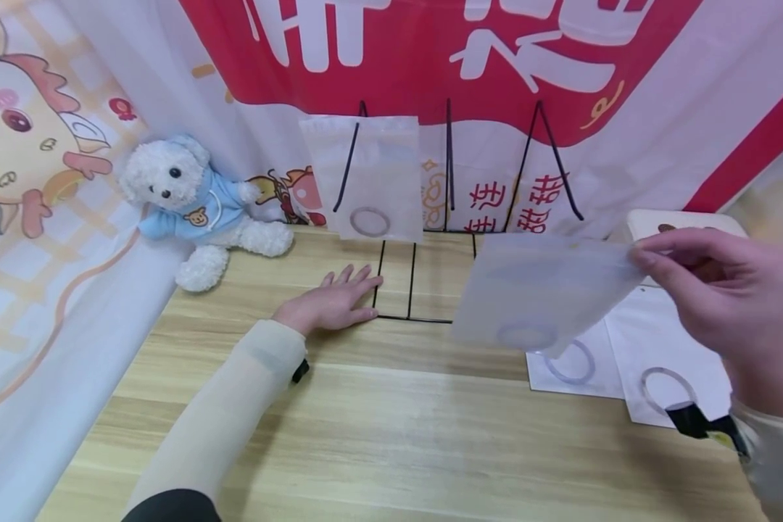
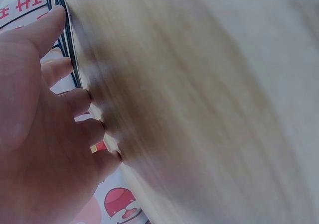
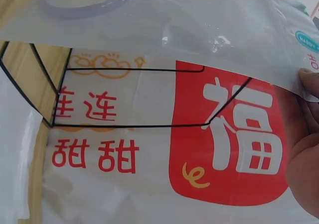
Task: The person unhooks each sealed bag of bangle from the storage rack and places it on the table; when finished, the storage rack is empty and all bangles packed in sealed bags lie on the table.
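My right hand [image 1: 724, 297] pinches the top corner of a frosted bag [image 1: 541, 290] with a pale ring inside, raised over the right part of a black wire rack [image 1: 409, 283]. In the right wrist view the bag [image 3: 149, 30] spans the top, with the hand [image 3: 304, 134] at the right edge. Fingers spread, my left hand [image 1: 329, 301] rests on the table by the rack's left base; in the left wrist view the hand [image 2: 55, 114] touches the wood and rack wire. Another bag [image 1: 372, 174] with a ring hangs on the rack's left arm.
Two flat bags with rings, one [image 1: 577, 362] partly under the raised bag and one [image 1: 668, 362] beside it, lie on the table [image 1: 391, 435] at right. A white box [image 1: 685, 220] stands behind them. A white plush toy [image 1: 202, 206] sits at the back left, before a printed cloth.
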The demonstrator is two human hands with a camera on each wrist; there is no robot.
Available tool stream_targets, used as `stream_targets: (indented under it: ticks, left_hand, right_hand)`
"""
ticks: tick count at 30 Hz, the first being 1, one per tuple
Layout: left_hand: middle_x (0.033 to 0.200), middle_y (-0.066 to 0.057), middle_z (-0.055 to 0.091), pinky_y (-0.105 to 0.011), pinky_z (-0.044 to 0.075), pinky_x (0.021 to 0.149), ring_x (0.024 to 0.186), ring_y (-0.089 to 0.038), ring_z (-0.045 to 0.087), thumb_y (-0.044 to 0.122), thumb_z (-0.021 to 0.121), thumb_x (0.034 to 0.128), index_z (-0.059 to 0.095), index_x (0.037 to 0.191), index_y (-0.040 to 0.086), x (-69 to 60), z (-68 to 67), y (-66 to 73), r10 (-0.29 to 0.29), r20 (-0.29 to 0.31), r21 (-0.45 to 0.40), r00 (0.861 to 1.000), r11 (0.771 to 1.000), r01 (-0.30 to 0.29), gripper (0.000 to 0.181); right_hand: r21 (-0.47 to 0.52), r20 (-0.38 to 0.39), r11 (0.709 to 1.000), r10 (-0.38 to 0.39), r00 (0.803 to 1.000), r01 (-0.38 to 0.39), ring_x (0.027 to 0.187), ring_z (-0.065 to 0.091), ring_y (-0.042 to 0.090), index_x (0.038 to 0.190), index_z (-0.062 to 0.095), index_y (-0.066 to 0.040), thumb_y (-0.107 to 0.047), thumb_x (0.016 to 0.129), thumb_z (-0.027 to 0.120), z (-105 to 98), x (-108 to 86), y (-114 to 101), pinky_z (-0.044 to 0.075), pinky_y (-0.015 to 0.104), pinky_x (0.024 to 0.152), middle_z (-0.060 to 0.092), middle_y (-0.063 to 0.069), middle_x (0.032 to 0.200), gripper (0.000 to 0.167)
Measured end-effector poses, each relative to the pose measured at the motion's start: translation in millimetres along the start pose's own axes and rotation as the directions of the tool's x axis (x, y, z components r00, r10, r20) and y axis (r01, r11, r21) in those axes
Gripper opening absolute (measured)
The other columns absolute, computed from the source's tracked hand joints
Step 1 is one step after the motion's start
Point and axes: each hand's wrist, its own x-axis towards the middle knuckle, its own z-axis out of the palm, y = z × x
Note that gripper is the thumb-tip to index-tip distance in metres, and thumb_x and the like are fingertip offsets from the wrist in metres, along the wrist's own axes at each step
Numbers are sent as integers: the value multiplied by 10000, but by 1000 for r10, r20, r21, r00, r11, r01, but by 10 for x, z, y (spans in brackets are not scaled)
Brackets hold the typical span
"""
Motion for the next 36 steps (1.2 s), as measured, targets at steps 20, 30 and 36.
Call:
stream_targets:
  ticks: [20, 30, 36]
  left_hand:
    - [1835, -129, 25, -703, 2, 1346, 1683, -468, -6, 525, 482, 1130, 184, 1752, 229, 24, 17, -15, 1, 0, 15, 1000, 1000, -1, 751]
    - [1835, -113, 34, -681, 6, 1356, 1687, -453, -3, 536, 477, 1130, 188, 1751, 242, 25, 16, -20, -8, 1, 13, 1000, 1000, 8, 745]
    - [1836, -111, 25, -680, 0, 1356, 1687, -455, -9, 529, 483, 1130, 182, 1752, 245, 21, 10, -15, -8, 2, 18, 1000, 1000, 8, 748]
  right_hand:
    - [86, 58, 995, -63, 996, 58, 679, 666, -48, 956, 802, 101, 98, 874, 828, 578, -352, -37, 539, 57, 646, 807, -164, 960, 86]
    - [61, 30, 990, 125, 992, -127, 616, 592, -8, 1010, 809, 52, 184, 843, 803, 812, -407, 74, 493, 85, 572, 763, -218, 863, 213]
    - [44, 14, 970, 238, 971, -238, 617, 573, 21, 1026, 812, 38, 86, 919, 794, 849, -355, 118, 479, 111, 558, 751, -223, 840, 119]
